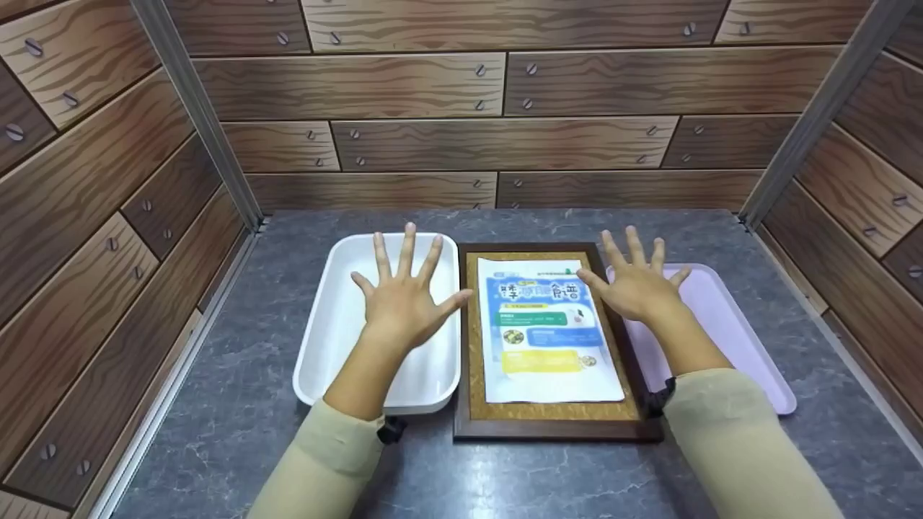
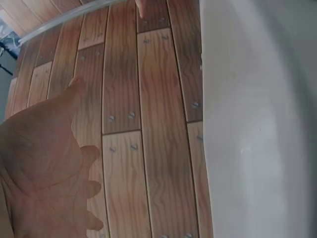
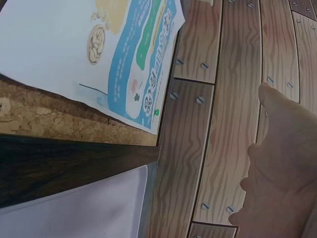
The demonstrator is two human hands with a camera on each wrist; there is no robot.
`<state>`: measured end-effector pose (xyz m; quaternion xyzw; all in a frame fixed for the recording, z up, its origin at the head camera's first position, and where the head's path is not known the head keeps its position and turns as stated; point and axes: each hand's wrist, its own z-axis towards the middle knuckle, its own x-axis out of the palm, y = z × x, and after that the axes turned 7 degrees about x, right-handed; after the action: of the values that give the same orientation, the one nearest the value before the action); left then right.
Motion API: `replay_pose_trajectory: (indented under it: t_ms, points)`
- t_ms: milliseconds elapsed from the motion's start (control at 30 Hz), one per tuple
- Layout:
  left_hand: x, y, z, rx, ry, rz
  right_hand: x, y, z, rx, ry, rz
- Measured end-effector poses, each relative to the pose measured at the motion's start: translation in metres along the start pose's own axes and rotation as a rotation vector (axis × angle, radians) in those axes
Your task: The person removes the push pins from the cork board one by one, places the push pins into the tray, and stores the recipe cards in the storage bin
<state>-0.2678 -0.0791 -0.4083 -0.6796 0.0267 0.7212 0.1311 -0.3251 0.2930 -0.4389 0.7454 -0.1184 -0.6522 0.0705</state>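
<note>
My left hand (image 1: 401, 311), fingers spread, hovers over the white basin (image 1: 324, 346), with its thumb toward the framed cork board (image 1: 472, 389). A printed sheet (image 1: 551, 389) with blue, green and yellow blocks lies on that board. Above the gap between the board and the lilac tray (image 1: 728, 339), my right hand (image 1: 636, 290) is held out with its fingers fanned. Neither hand holds anything. In the left wrist view the left palm (image 2: 44, 163) faces the camera beside the basin's wall; the right wrist view shows the right palm (image 3: 285, 173) beyond the sheet and board.
The three items stand side by side on a dark grey marbled tabletop (image 1: 238, 375). Wood-pattern panels (image 1: 418, 86) enclose it at the back and both sides, with metal posts (image 1: 209, 122) in the corners. Dark bands (image 1: 391, 430) circle both wrists.
</note>
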Motion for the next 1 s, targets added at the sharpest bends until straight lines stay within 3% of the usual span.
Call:
replay_pose_trajectory:
  t_ms: [367, 667, 1000]
  points:
    - [0.028, -0.038, -0.026, 0.123, -0.031, 0.012, 0.013, -0.003, 0.012, -0.026, 0.027, 0.018]
    - [0.055, -0.067, -0.041, 0.283, -0.102, -0.023, 0.027, -0.004, 0.022, -0.075, 0.004, 0.042]
    - [0.072, -0.089, -0.054, 0.400, -0.022, -0.318, 0.039, -0.001, 0.032, -0.118, 0.022, 0.046]
